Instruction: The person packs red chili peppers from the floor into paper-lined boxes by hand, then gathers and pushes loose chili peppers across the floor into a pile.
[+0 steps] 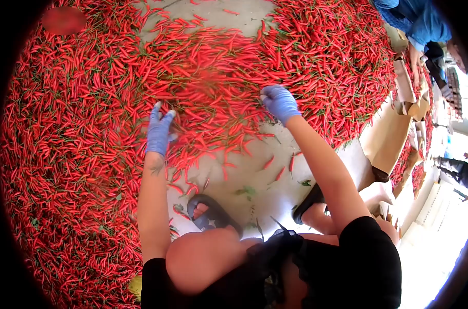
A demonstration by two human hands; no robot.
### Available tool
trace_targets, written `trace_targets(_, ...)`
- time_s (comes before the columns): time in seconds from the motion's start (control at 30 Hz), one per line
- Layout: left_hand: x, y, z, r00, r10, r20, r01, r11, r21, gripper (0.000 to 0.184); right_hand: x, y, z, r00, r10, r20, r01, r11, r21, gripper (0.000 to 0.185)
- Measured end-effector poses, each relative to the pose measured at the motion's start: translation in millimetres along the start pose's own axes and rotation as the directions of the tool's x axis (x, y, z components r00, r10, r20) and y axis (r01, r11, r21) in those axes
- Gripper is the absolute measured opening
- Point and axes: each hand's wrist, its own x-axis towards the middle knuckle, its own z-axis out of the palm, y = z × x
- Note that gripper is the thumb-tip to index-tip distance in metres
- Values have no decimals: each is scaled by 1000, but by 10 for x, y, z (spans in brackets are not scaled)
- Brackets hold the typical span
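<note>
- Floor (231,177): smooth and pale, showing between the fingers (153,116) and the feet; leaf scraps (247,191) are lying there.
- Room: bright light is filling the far right, beyond the fingers; a cardboard box (386,136) is standing to their right, and another person's blue sleeve (431,27) is showing farther off.
- Red chillies (229,56): slim, tapering, glossy, green-stemmed; heaping around and between both hands.
- Left hand (159,130): wearing a thin blue glove (157,141); thumb and forefinger are standing apart.
- Right hand (280,104): gloved alike; fingers are curling together, whether around a chilli I cannot tell.
</note>
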Motion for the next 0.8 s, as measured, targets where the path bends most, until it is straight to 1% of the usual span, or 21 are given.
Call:
trace_targets(0.03,92,-86,-133,997,41,-60,-42,999,-25,66,-90,-117,-117,990,140,-20,-127,941,312,16)
trace_targets(0.07,188,-169,-245,990,79,-120,-85,995,-45,67,-139,-142,-181,972,236,24,-218,850,479,18)
trace_targets(0.1,268,-212,-294,971,99,-217,-92,995,42,66,-239,-119,-186,983,164,86,-185,885,427,18)
trace_targets(0.13,295,-205,-279,970,101,-220,-94,995,39,66,-346,-86,-174,984,91,151,-142,915,377,18)
trace_targets(0.17,322,-197,-262,964,155,-215,-124,981,152,66,-451,-14,-137,882,-330,336,327,943,68,19)
trace_targets(0.2,359,-195,-249,957,206,-205,-148,953,263,66,-538,25,-100,567,-560,604,760,638,-123,20)
trace_targets(0.23,444,-192,-216,946,307,-106,-241,882,406,69,-582,-105,-138,562,-563,605,764,633,-121,20)
trace_targets(0.27,512,-207,-170,946,304,-108,-238,883,405,69,-627,-244,-175,679,-279,680,537,820,-200,21)
trace_targets(0.3,473,-139,-45,959,253,-130,-159,855,493,71,-647,-331,-204,697,37,716,267,913,-308,22)
trace_targets(0.33,453,-96,35,966,205,-158,-79,816,573,73,-584,-287,-172,695,36,718,273,911,-310,22)
trace_targets(0.37,505,-113,9,976,167,-139,-64,833,550,75,-451,-201,-100,864,7,503,120,968,-219,23)
trace_targets(0.4,524,-117,-7,975,169,-144,-64,833,549,75,-317,-134,-41,968,24,248,-4,997,-81,24)
trace_targets(0.43,530,-116,-19,980,145,-134,-52,843,535,74,-204,-110,-2,969,18,248,2,997,-79,24)
trace_targets(0.5,529,-124,-26,985,122,-124,-39,850,525,74,-27,-118,68,979,-23,203,68,974,-215,23)
trace_targets(0.53,525,-127,-29,984,129,-126,-42,843,536,74,31,-140,84,979,-24,203,68,975,-211,23)
trace_targets(0.6,498,-107,-6,982,136,-131,-44,837,546,74,114,-187,101,957,10,290,82,950,-302,20)
trace_targets(0.63,470,-90,30,979,117,-168,-14,857,514,73,111,-200,118,957,10,290,81,950,-302,20)
trace_targets(0.7,436,-17,108,976,103,-193,1,880,476,73,112,-171,103,973,12,229,43,971,-237,16)
trace_targets(0.73,410,24,131,984,39,-172,31,922,387,75,91,-158,85,975,15,220,40,969,-243,16)
trace_targets(0.77,379,53,146,989,-24,-145,67,953,297,77,20,-156,83,994,-44,95,49,997,-52,14)
trace_targets(0.8,311,64,208,990,-22,-139,63,953,296,77,-78,-152,87,996,-78,-36,82,987,138,13)
